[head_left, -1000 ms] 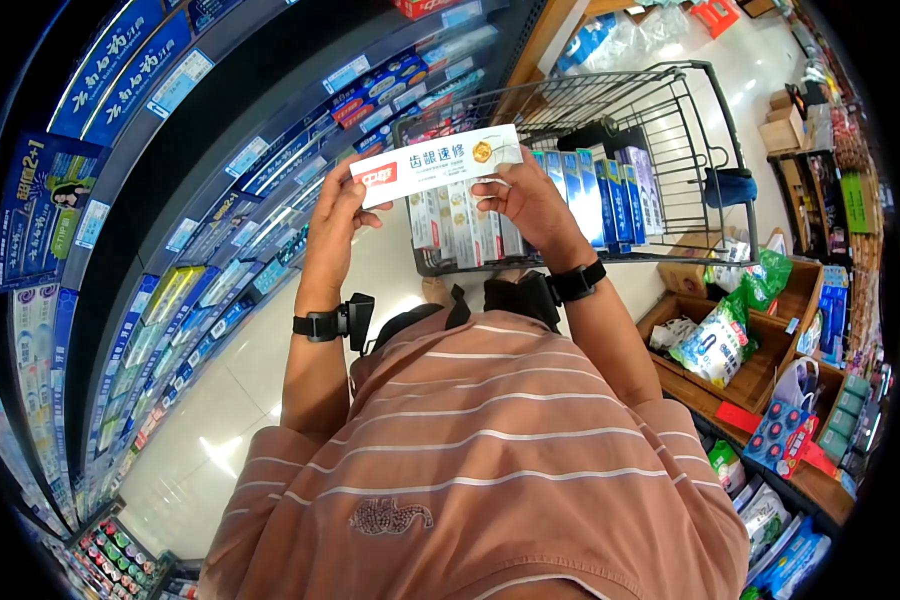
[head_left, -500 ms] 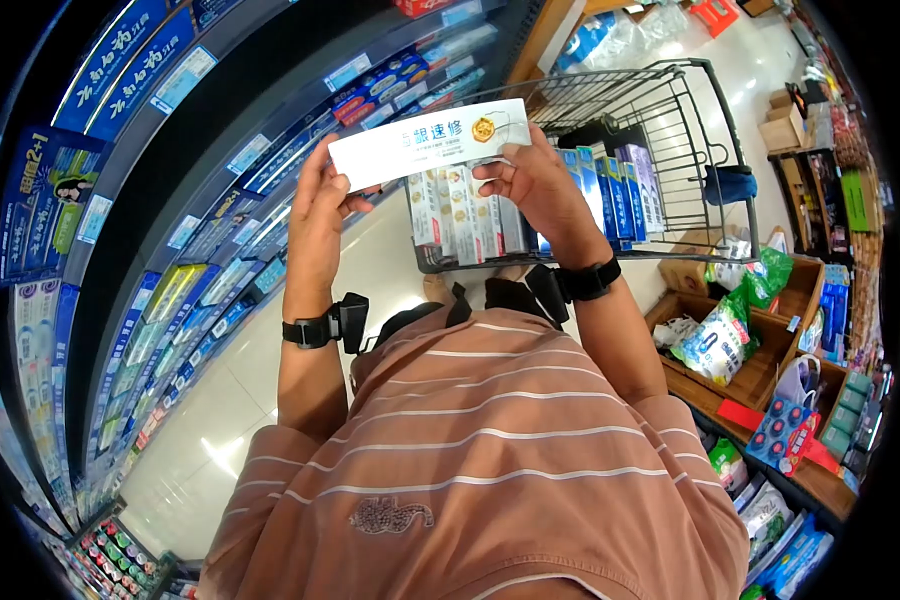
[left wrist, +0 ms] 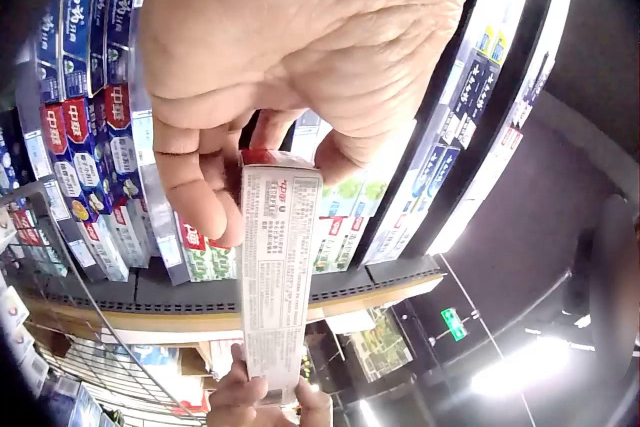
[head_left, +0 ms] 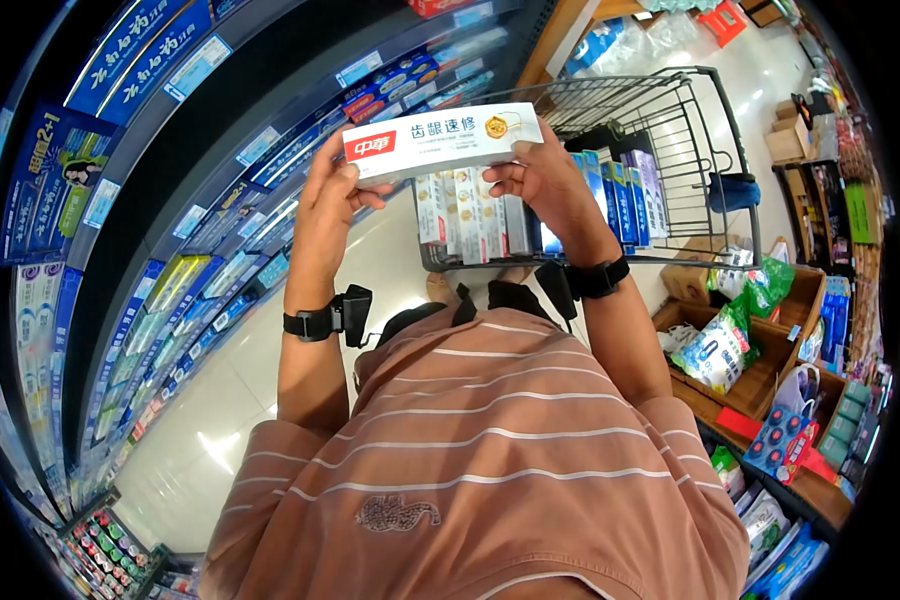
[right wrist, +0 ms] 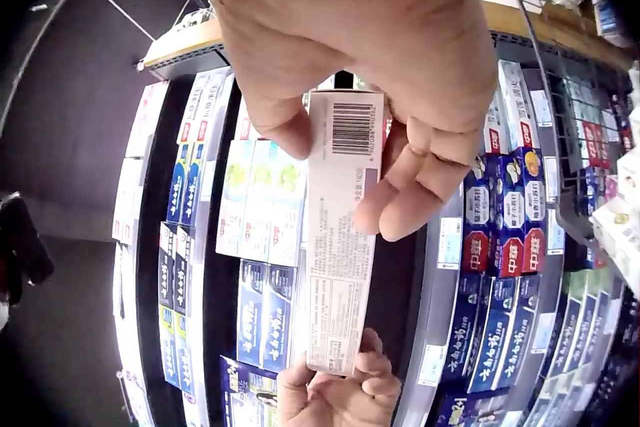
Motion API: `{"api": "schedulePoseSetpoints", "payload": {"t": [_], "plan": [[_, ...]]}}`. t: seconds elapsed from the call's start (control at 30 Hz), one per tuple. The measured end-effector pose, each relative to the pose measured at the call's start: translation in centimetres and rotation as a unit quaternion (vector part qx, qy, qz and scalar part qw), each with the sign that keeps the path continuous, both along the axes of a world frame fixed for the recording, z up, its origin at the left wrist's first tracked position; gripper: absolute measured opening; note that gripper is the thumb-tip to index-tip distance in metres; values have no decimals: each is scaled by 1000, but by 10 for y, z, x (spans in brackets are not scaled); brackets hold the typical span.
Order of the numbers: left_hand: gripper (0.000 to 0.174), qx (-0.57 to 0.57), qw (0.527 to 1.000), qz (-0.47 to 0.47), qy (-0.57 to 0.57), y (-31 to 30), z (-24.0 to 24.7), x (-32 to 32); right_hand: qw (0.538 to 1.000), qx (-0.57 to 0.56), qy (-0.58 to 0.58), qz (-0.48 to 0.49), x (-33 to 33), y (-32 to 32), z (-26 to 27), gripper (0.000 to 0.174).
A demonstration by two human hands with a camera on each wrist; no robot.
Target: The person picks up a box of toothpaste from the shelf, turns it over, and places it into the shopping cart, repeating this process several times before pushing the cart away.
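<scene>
A long white toothpaste box (head_left: 440,140) with a red logo and a gold emblem is held level above a shopping cart, printed front up. At its left end my left hand (head_left: 322,210) grips it between thumb and fingers. My right hand (head_left: 555,195) pinches the opposite end, its lower fingers curled beneath. The box's long side (left wrist: 275,277), covered in small print, faces the left wrist camera. In the right wrist view another side (right wrist: 338,207) shows a barcode near the right hand's thumb. Inside the cart, white toothpaste boxes (head_left: 465,220) stand behind the held one.
The wire shopping cart (head_left: 690,71) also carries blue boxes (head_left: 620,205). On the left, curved-looking shelves hold rows of toothpaste, including a blue promotional pack (head_left: 52,185). Wooden bins with a white-and-green bag (head_left: 715,350) stand at the right.
The box has risen slightly in the head view and lies more level than a second ago. It tipped midway, its red logo washed out, and now the logo shows again. Both hands kept hold.
</scene>
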State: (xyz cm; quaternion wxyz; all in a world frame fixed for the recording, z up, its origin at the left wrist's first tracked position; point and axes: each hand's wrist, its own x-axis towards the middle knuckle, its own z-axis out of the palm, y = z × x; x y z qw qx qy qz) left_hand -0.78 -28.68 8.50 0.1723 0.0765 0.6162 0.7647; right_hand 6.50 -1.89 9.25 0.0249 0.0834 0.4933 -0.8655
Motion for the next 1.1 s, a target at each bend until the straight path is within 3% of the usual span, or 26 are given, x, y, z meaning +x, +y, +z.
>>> {"api": "schedulePoseSetpoints", "payload": {"t": [0.33, 0.43, 0.5, 0.77, 1.1], "plan": [[51, 26, 999, -16, -36, -6, -15, -8, 999, 34, -17, 13, 1, 3, 5, 53], [54, 20, 999, -17, -38, -4, -14, -9, 998, -29, -18, 53, -2, 9, -2, 52], [61, 9, 999, 4, -34, -1, -10, -6, 997, -32, -20, 61, -4, 10, -6, 55], [61, 11, 999, 7, -53, -7, -16, -10, 995, -50, -28, 78, -5, 9, -7, 53], [64, 9, 998, 17, -59, -12, -22, -13, 997, 12, 17, 68, -2, 3, -3, 49]]}}
